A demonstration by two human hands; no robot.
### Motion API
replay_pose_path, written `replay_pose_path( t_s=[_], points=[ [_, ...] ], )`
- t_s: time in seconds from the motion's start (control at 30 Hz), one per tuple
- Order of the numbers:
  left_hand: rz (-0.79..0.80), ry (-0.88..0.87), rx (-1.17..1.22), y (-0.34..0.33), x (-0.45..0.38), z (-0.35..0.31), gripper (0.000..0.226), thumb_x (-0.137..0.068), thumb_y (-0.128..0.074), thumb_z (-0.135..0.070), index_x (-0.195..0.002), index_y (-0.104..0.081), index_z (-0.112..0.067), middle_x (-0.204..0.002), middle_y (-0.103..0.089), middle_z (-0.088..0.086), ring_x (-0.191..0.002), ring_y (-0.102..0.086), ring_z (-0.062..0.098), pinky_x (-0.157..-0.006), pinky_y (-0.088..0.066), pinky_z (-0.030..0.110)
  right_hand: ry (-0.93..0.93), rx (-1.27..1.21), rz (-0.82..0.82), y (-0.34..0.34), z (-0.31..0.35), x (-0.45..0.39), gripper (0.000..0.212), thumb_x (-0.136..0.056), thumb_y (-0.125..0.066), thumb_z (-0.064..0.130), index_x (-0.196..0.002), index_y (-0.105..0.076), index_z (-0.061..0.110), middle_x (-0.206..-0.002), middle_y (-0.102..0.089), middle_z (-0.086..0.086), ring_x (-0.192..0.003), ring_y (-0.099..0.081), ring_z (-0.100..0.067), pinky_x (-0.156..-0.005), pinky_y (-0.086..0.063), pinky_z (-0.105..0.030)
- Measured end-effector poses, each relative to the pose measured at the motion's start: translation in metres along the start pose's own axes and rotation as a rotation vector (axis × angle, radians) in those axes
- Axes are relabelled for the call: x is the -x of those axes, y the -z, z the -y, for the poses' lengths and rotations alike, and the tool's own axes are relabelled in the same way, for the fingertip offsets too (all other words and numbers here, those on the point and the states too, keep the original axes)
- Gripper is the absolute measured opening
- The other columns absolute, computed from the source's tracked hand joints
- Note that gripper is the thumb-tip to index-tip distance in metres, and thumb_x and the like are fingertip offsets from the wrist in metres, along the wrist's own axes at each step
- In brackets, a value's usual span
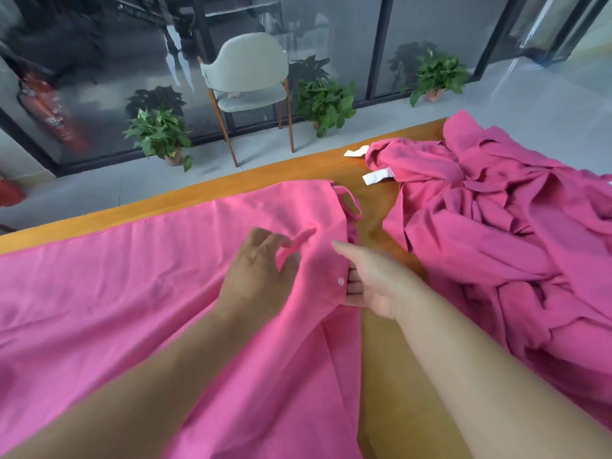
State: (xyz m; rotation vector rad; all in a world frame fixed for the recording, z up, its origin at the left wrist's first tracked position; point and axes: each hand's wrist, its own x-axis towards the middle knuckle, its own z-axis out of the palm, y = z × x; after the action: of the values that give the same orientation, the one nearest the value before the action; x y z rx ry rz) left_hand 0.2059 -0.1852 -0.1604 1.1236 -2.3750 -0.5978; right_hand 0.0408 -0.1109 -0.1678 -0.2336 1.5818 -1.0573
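The table (381,359) is the biggest thing here, orange-brown wood running from the near right to the far left. Over its left and near part lies the pink cloth (116,293), spread mostly flat, with its right edge in the middle of the scene. Far to the right, apart from my hands, a pile (496,226) of darker pink cloth sits crumpled, with two white labels (377,175) on its far-left side.

The pink cloth looks thin, light and limp (it wrinkles wherever I touch it). I judge it will sag from any single point and slide easily on the smooth wood. The sewn edge is the firmer place to take hold.

My right hand (374,283) has that edge, thumb on top and fingers tucked underneath. My left hand (261,270) rests on the cloth just to the left, fingers curled and pinching a narrow strap (299,241) that rises from the cloth. Smallest of all, a white button (340,281) sits on the cloth just beside my right fingers.
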Motion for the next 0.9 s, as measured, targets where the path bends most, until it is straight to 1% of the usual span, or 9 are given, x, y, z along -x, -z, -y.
replay_pose_path(
  t_s=[0.13,0.2,0.3,0.37,0.57,0.7,0.8,0.83,0.9],
  points=[
    [0.153,0.061,0.020,0.001,0.053,-0.016,0.010,-0.091,-0.058,-0.038,-0.092,-0.061,-0.028,-0.090,-0.055,-0.011,-0.079,-0.049,0.007,-0.066,-0.032,0.012,-0.016,0.081,0.014,-0.005,-0.036,0.042,0.038,-0.088,-0.067,0.049,-0.111,-0.066,0.018,-0.102,-0.073,-0.008,-0.089,-0.072,-0.023,-0.078,-0.057,-0.036],
    [0.175,0.106,0.022,-0.002,0.066,-0.014,0.009,-0.092,-0.057,-0.034,-0.088,-0.059,-0.027,-0.090,-0.057,-0.010,-0.078,-0.046,0.007,-0.066,-0.033,0.009,-0.039,0.113,0.024,-0.009,-0.054,0.062,0.039,-0.087,-0.068,0.050,-0.105,-0.065,0.016,-0.098,-0.073,-0.009,-0.089,-0.073,-0.025,-0.081,-0.058,-0.038],
    [0.261,0.146,0.026,-0.008,0.079,-0.010,0.018,-0.096,-0.054,-0.028,-0.104,-0.065,-0.017,-0.098,-0.057,-0.004,-0.092,-0.055,0.017,-0.067,-0.031,0.017,-0.060,0.134,-0.004,-0.018,-0.080,0.085,0.043,-0.086,-0.069,0.051,-0.100,-0.068,0.010,-0.097,-0.074,-0.008,-0.093,-0.071,-0.024,-0.085,-0.057,-0.037],
    [0.300,0.095,0.006,-0.008,0.087,-0.008,0.023,-0.096,-0.054,-0.026,-0.112,-0.064,-0.014,-0.104,-0.057,0.003,-0.098,-0.058,0.024,-0.081,-0.039,0.026,-0.032,0.146,-0.047,-0.023,-0.095,0.098,0.037,-0.086,-0.070,0.047,-0.096,-0.070,0.011,-0.090,-0.071,-0.002,-0.083,-0.067,-0.020,-0.080,-0.055,-0.035],
    [0.167,0.032,0.079,0.012,0.139,-0.012,0.016,-0.091,-0.061,-0.023,-0.105,-0.066,-0.017,-0.097,-0.053,-0.004,-0.083,-0.054,0.016,-0.081,-0.045,0.029,0.022,0.290,-0.131,-0.008,-0.132,0.145,0.040,-0.084,-0.072,0.043,-0.104,-0.068,0.009,-0.100,-0.074,-0.008,-0.083,-0.069,-0.021,-0.077,-0.057,-0.036],
    [0.240,0.050,0.093,0.015,0.184,-0.014,0.008,-0.090,-0.061,-0.021,-0.095,-0.067,-0.020,-0.088,-0.054,-0.009,-0.073,-0.048,0.006,-0.074,-0.040,0.021,-0.052,0.449,0.046,-0.001,-0.147,0.177,0.032,-0.085,-0.075,0.040,-0.100,-0.072,0.012,-0.090,-0.077,0.000,-0.087,-0.072,-0.015,-0.082,-0.058,-0.031],
    [0.251,0.080,0.083,0.010,0.212,-0.020,0.008,-0.089,-0.060,-0.018,-0.089,-0.066,-0.022,-0.086,-0.058,-0.008,-0.078,-0.050,0.009,-0.082,-0.045,0.031,0.051,0.659,0.162,-0.002,-0.157,0.192,0.060,-0.062,-0.084,0.052,-0.105,-0.072,0.012,-0.105,-0.075,-0.002,-0.099,-0.070,-0.017,-0.094,-0.054,-0.035],
    [0.230,0.104,0.085,0.010,0.221,-0.023,0.011,-0.089,-0.058,-0.015,-0.090,-0.066,-0.022,-0.089,-0.059,-0.008,-0.080,-0.051,0.010,-0.082,-0.045,0.030,0.085,0.753,0.203,-0.001,-0.161,0.195,0.067,-0.055,-0.084,0.053,-0.105,-0.070,0.010,-0.107,-0.074,-0.005,-0.097,-0.070,-0.019,-0.093,-0.053,-0.036],
    [0.151,0.139,0.093,0.011,0.240,-0.029,0.018,-0.091,-0.054,-0.010,-0.097,-0.067,-0.021,-0.096,-0.056,-0.007,-0.084,-0.052,0.010,-0.078,-0.042,0.022,0.146,0.932,0.274,0.001,-0.170,0.200,0.056,-0.060,-0.084,0.042,-0.102,-0.067,0.009,-0.098,-0.074,-0.009,-0.078,-0.066,-0.018,-0.075,-0.049,-0.033]
  ],
)
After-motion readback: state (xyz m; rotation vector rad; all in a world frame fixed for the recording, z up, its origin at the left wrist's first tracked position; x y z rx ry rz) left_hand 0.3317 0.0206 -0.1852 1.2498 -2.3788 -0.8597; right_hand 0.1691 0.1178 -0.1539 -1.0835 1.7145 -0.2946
